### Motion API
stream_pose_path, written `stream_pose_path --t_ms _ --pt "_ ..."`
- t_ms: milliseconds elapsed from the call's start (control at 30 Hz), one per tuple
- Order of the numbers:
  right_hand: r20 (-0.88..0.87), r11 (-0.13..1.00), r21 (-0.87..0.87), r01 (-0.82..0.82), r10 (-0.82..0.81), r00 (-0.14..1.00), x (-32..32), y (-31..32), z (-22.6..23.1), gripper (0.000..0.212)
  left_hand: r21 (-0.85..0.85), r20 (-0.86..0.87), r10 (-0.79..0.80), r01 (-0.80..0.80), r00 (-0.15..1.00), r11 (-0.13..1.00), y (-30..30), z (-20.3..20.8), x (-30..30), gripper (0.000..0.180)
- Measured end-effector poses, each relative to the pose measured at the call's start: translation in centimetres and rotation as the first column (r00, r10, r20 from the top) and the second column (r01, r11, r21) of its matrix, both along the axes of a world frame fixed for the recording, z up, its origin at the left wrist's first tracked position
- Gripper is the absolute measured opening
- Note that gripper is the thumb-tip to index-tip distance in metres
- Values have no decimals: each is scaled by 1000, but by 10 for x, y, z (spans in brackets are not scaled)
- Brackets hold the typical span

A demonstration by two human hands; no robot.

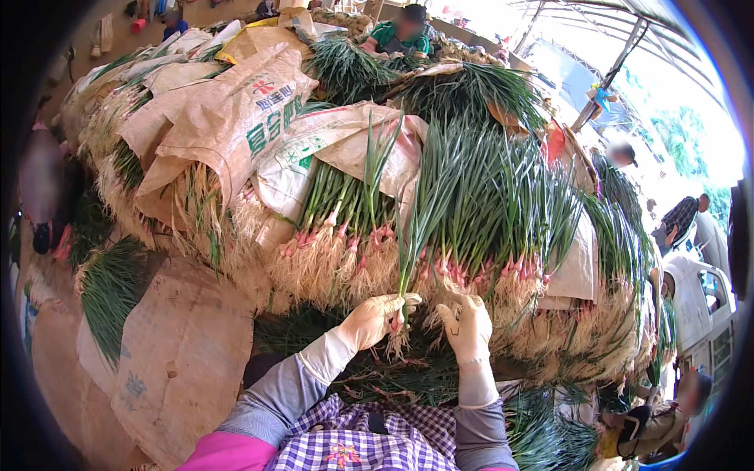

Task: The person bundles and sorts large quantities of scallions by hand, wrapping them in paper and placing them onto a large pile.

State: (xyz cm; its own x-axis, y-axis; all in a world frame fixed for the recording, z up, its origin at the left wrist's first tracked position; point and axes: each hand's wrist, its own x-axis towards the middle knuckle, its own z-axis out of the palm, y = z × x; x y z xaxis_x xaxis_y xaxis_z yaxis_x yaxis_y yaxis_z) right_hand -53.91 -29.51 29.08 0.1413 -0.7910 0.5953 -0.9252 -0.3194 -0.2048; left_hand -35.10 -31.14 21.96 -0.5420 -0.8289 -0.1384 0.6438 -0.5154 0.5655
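My left hand (367, 320), in a pale glove, is closed round the lower stems of a few green garlic plants (403, 271). Their leaves point up, and the pinkish bulbs and pale roots hang below the fingers. Beside it, my right hand (469, 328), also gloved, is at the fringe of roots with its thumb apart from its bent fingers. The fingertips are partly hidden, but nothing shows between them. Just beyond both hands, a dense row of green garlic (491, 196) lies with bulbs and roots toward me.
Woven sacks (228, 118) cover parts of the large heap. Loose garlic leaves (393, 385) lie below my hands. At left are a flattened sack (184, 337) and a garlic bundle (110, 294). Several people surround the heap; a white vehicle (699, 302) stands at right.
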Motion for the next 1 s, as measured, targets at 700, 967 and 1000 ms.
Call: stream_pose_path --t_ms 700,967,1000 --pt "202 880 456 135 -249 947 -50 -67 24 25 -229 -64 383 -387 921 893 -18 52 55 23" --pt "413 839 525 140 -395 821 -58 -150 -3 43 -8 -92 214 -216 972 976 -27 35 24 41" --pt "633 841 540 -47 -368 681 -35 -138 35 39 -56 -72 217 -221 974 974 -23 38 34 38"
